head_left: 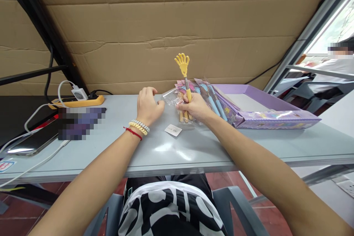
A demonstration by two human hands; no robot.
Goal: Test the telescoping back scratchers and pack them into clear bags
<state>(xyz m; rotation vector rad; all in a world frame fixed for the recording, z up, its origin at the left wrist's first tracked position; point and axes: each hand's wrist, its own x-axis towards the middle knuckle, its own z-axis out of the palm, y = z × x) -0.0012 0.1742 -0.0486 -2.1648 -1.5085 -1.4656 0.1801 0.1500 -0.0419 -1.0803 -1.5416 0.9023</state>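
My right hand (197,107) is closed around the yellow grip of a hand-shaped back scratcher (183,65). Its yellow claw points up, on a short metal shaft. Beneath and beside that hand lie several more scratchers in clear plastic bags (213,99), with blue, pink and yellow-orange parts. My left hand (149,106) rests on the grey table (177,155), thumb apart from the bent fingers, with nothing visible in it. Near its thumb is a crumpled clear bag (170,97). A small white label card (173,130) lies between my forearms.
A purple patterned box (276,119) stands open at the right. On the left are a yellow power strip (96,100) with a white charger (79,93), cables, and a dark phone (35,142). Cardboard (177,22) backs the table. Another person (336,68) sits far right.
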